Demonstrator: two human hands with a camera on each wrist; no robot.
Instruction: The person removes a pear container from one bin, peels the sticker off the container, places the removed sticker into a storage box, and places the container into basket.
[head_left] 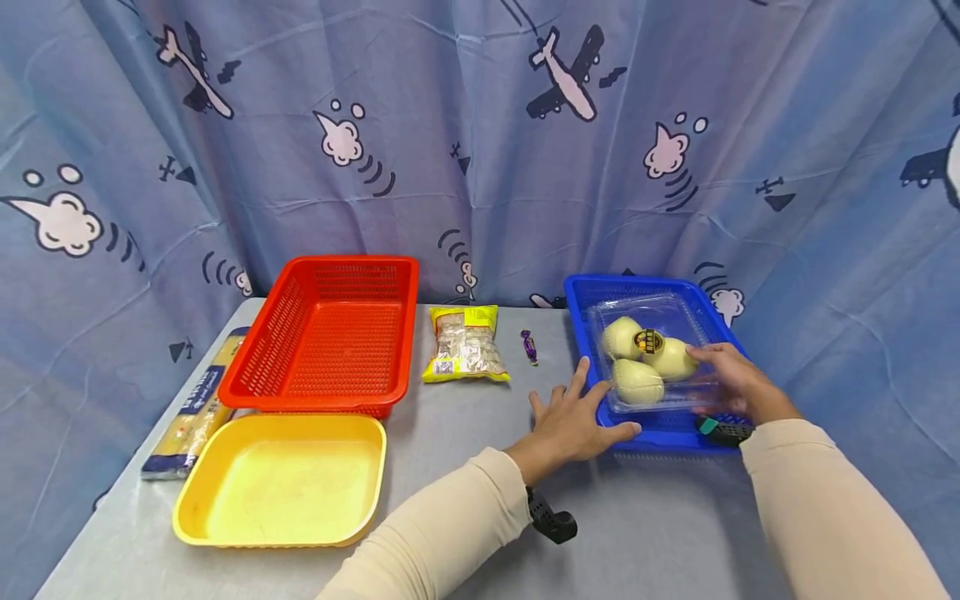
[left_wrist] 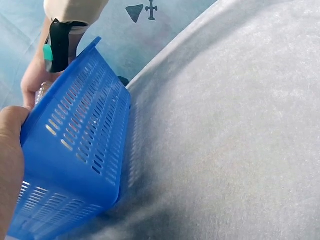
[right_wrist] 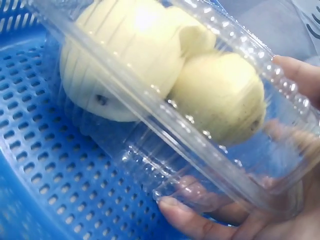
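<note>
My right hand (head_left: pixel 738 379) grips the right side of a clear plastic clamshell box (head_left: pixel 678 310), fingers wrapping its end in the right wrist view. Inside lie three pale yellow fruits (head_left: pixel 637 382) that look like pears, one under a dark label (head_left: pixel 648 341). The box is tilted inside the blue basket (head_left: pixel 660 442), with the perforated basket floor (right_wrist: pixel 35 125) showing beside it. My left hand (head_left: pixel 572 425) is at the basket's left rim, fingers spread and its thumb (left_wrist: pixel 10 127) right at the rim.
A red basket (head_left: pixel 411 333) stands at the back left, a yellow tray (head_left: pixel 378 467) before it. A long pasta packet (head_left: pixel 187 425) lies along the table's left edge. Between the baskets are a yellow-ended clear bag (head_left: pixel 467 343) and a purple wrapped candy (head_left: pixel 529 347). A curtain (head_left: pixel 465 150) hangs behind.
</note>
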